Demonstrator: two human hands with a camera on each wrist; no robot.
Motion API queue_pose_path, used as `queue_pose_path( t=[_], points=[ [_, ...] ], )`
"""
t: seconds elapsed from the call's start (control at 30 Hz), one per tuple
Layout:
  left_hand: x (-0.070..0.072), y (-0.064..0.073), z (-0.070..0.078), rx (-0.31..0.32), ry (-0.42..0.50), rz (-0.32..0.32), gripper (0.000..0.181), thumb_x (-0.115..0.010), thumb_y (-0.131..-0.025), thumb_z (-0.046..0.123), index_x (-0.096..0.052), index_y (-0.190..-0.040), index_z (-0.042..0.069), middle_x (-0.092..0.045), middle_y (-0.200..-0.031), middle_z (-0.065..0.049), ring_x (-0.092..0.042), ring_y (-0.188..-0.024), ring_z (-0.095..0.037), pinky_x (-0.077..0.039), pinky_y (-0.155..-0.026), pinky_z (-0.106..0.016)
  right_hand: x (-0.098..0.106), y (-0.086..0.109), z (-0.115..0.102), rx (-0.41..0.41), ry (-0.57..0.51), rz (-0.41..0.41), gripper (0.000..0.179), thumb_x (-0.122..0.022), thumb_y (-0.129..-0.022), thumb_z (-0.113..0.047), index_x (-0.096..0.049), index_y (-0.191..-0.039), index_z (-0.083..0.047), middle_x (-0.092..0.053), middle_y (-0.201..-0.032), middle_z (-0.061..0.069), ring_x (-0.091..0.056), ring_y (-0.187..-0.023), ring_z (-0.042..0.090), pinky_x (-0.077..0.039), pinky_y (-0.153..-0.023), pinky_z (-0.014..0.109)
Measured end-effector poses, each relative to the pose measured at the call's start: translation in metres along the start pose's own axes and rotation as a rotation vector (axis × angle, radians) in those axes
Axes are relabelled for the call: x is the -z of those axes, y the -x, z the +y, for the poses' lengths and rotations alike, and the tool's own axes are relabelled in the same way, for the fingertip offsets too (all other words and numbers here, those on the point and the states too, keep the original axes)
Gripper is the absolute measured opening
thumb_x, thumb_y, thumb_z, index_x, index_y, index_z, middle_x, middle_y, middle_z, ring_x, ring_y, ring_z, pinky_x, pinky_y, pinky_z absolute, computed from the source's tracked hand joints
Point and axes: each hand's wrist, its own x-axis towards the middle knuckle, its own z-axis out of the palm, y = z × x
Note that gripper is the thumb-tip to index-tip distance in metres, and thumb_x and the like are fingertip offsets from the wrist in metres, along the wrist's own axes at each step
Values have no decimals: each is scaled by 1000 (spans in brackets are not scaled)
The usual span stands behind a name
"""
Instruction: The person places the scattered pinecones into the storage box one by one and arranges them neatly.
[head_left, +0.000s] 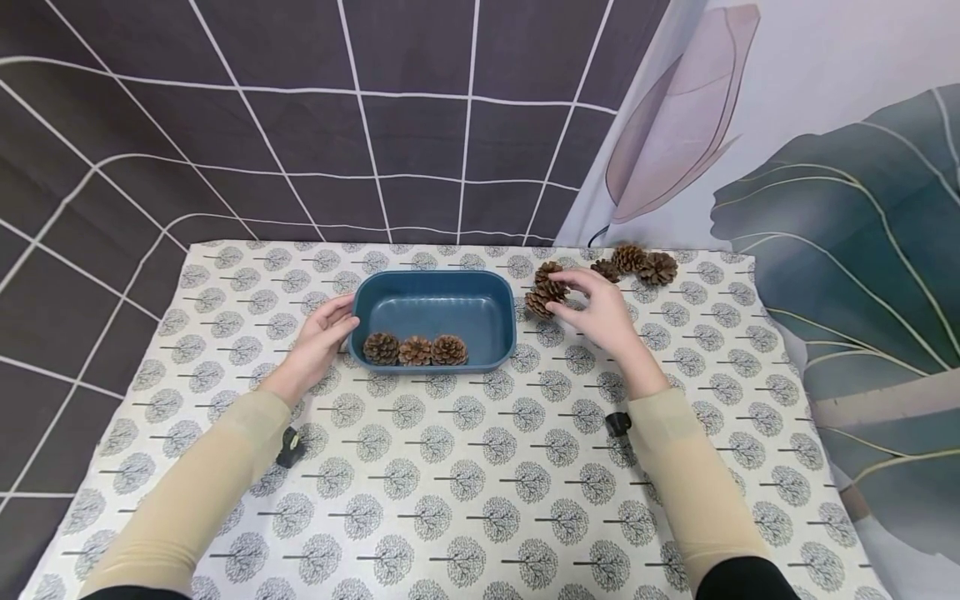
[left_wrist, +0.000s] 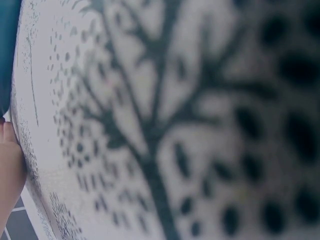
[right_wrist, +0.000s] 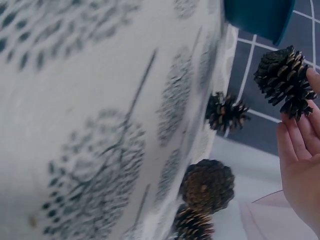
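Note:
A blue rectangular basin [head_left: 435, 364] stands on the patterned cloth, with three brown pinecones [head_left: 416, 351] lined up along its near wall. My left hand [head_left: 318, 342] rests against the basin's left end, its fingertips and thumb at the rim. To the right of the basin, my right hand [head_left: 600, 312] holds a pinecone [head_left: 544, 298] between thumb and fingers. The right wrist view shows this pinecone [right_wrist: 282, 77] at the fingertips, with the basin's corner [right_wrist: 262, 17] beyond. In the left wrist view only a small part of the left hand [left_wrist: 10, 165] appears, beside the basin's edge.
Several more pinecones [head_left: 658, 268] lie near the cloth's back right edge, behind my right hand. A tree-print cloth [head_left: 465, 467] covers the table. A dark curtain with white grid lines [head_left: 300, 125] hangs behind, and a leaf-patterned one [head_left: 862, 250] at the right.

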Motion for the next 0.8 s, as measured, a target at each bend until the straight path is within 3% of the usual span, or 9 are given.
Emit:
queue_pose_path(
  t=[0.47, 0.8],
  points=[
    [0, 0, 0, 9, -3, 4, 40, -52, -105, -4, -59, -137, 20, -62, -125, 21, -58, -122, 2, -47, -111, -9, -4, 2, -31, 57, -60, -12, 47, -83, -90, -12, -69, -134, -5, -67, -141, 18, -61, -134, 38, -45, -123, 59],
    [0, 0, 1, 28, -19, 9, 40, -53, -106, -2, -56, -141, 17, -59, -128, 20, -56, -125, 2, -46, -115, -11, -18, 4, -41, 104, -82, -35, 46, -85, -88, -12, -71, -132, -5, -69, -139, 17, -62, -134, 36, -44, -124, 58]
  ],
)
